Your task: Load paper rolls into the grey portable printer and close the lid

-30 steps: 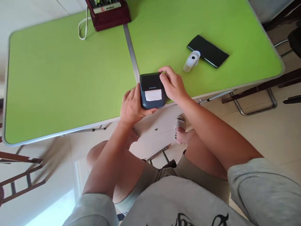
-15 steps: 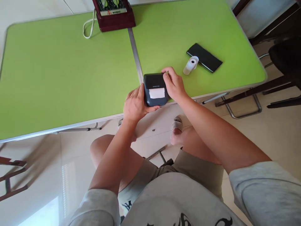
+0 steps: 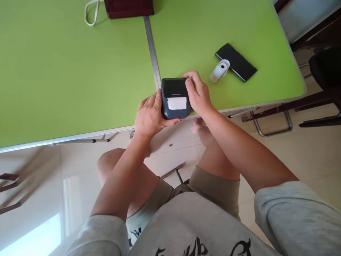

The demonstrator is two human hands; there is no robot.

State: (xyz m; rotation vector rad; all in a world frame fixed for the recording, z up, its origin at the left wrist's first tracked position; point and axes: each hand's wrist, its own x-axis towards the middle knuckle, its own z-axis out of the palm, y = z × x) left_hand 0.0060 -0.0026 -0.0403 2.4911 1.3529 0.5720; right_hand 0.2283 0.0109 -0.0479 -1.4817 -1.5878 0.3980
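Note:
A small dark label printer (image 3: 174, 88) sits at the front edge of the green table, by the grey seam. White paper (image 3: 177, 103) sticks out of its slot. My left hand (image 3: 151, 115) grips the printer's left side, the thumb lying along its front edge. On the opposite side, my right hand (image 3: 197, 92) holds the upper right edge with thumb and fingers; some fingertips are hidden behind it. To the right, a white paper roll (image 3: 219, 71) lies on its side against a black phone (image 3: 236, 62).
The green table (image 3: 66, 71) has a metal-edged front rim, and my legs are below it. A dark red box-like object (image 3: 129, 8) with a white cord (image 3: 92, 14) stands at the back. A dark chair (image 3: 326, 67) is at the right.
The camera view has shifted slightly, so the dark red object is now partly cut off at the top. Both hands keep their hold on the printer, and its paper looks the same.

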